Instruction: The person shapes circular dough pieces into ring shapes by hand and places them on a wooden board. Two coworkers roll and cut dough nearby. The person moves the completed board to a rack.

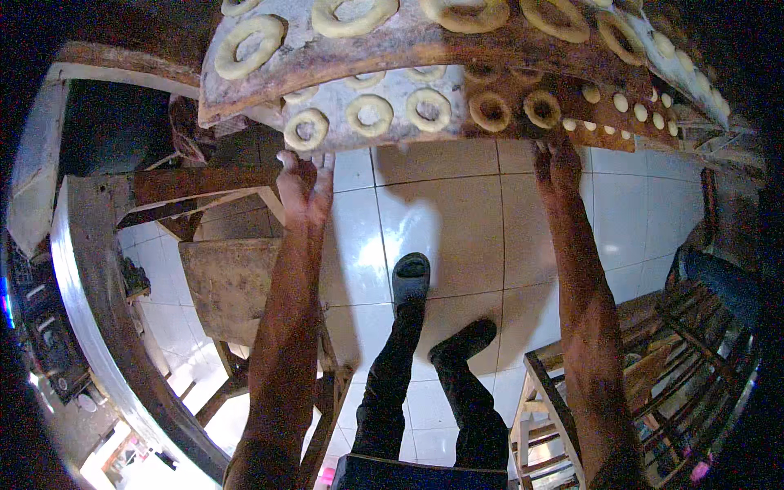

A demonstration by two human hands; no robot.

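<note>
A floured wooden board (398, 124) carries rows of raw dough rings (369, 115), with small pale dough balls (621, 103) farther right. My left hand (306, 186) grips its near edge toward the left end, fingers at the rim and partly under it. Farther right, my right hand (560, 167) grips the same edge, its fingers bent and in shadow. Both arms are stretched forward. Above this board, a second wooden board (408, 55) with larger-looking dough rings (355, 15) overlaps its far part and hides it.
To the left stand a wooden table frame (196, 186) and a wooden stool or bench (229, 286). A slatted wooden rack (645, 384) is at the lower right. My feet in dark sandals (411, 273) stand on the white tiled floor (457, 212).
</note>
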